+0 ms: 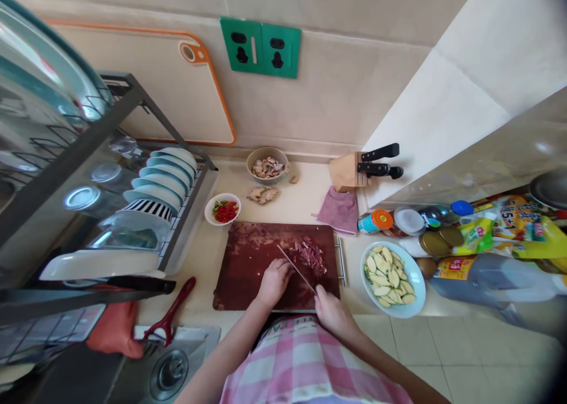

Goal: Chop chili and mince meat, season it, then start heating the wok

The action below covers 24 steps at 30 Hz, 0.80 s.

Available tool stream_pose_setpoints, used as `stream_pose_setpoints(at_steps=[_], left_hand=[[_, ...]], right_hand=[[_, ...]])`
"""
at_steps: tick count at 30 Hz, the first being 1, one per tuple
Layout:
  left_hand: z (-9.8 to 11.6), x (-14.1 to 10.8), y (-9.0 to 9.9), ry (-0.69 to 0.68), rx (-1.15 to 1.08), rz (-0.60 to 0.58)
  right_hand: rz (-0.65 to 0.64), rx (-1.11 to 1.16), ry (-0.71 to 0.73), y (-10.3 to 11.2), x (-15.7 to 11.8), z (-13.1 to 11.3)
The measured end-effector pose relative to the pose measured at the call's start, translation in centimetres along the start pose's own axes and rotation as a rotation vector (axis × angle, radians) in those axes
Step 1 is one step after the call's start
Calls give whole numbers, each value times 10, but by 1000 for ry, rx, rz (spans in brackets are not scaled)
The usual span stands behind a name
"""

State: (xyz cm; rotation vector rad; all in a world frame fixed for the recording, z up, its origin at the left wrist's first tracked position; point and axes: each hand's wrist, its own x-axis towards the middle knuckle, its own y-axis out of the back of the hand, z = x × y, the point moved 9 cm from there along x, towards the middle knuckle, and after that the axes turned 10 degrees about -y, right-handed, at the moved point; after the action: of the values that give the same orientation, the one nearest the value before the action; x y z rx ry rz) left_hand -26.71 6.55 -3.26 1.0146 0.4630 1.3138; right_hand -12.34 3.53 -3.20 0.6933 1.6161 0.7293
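Note:
A dark red-brown cutting board lies in front of me on the counter. My right hand is closed around the handle of a kitchen knife, whose blade slants across the board, up and to the left. My left hand rests on the board against the left side of the blade, its fingers curled. Whatever is under those fingers is hidden. Small pieces of dark red meat are heaped just right of the blade.
Behind the board stand a bowl of red and green peppers, ginger and a bowl of sliced food. Rightward are a cloth, a knife block and a plate of sliced squash. A dish rack and sink are left.

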Motion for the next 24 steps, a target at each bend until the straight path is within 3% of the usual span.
stream_pose_setpoints(at_steps=[3, 6, 10, 13, 17, 21, 24], left_hand=[[13, 2, -4, -78, -40, -86], [20, 0, 3, -123, -54, -68], [11, -10, 8, -21, 12, 12], [12, -13, 1, -30, 56, 26], [9, -8, -5, -37, 121, 39], [5, -4, -6, -39, 129, 44], [3, -4, -5, -30, 92, 38]], right_hand=[[100, 55, 85, 22, 15, -23], [130, 178, 100, 33, 22, -10], [173, 215, 88, 33, 11, 23], [175, 150, 118, 27, -5, 31], [78, 27, 112, 17, -22, 35], [-12, -23, 74, 15, -14, 21], [35, 11, 93, 28, 9, -7]])
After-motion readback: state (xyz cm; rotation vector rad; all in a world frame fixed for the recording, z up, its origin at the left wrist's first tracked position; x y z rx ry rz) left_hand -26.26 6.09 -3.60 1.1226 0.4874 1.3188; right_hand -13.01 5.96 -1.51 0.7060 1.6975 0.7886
